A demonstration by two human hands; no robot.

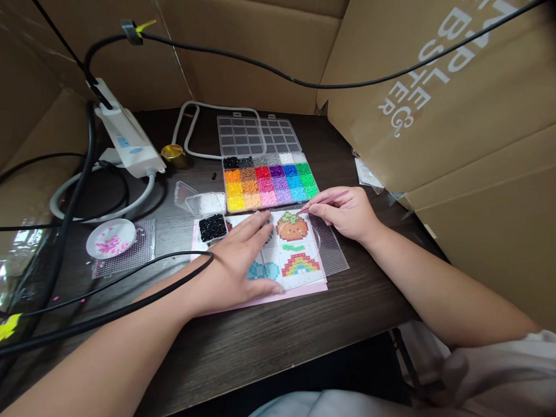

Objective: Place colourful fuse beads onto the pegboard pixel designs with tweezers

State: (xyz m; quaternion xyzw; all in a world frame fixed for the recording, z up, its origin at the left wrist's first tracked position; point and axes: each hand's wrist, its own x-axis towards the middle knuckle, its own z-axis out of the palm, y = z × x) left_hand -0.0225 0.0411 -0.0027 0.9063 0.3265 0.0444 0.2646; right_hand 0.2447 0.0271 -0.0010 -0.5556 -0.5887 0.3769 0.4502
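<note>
My left hand point(237, 264) lies flat with fingers spread on a printed pattern sheet point(275, 278), covering part of its pictures. In my right hand point(348, 212) is a pair of pink tweezers point(321, 202), pinched between thumb and fingers. The tweezers' tip is at the green top of an orange fruit design point(292, 227); I cannot tell whether it grips a bead. Below the fruit lie a few loose green beads point(293, 247) and a rainbow pattern point(300, 265). A small box of black beads point(213, 228) sits beside my left hand.
An open sorting box of coloured beads point(270, 183) stands behind the sheet. On the left are a white dish with pink beads point(111, 238), a pegboard point(144, 237) and a power strip point(128, 137). A black cable point(140, 317) passes over my left forearm. Cardboard walls point(461, 117) surround the table.
</note>
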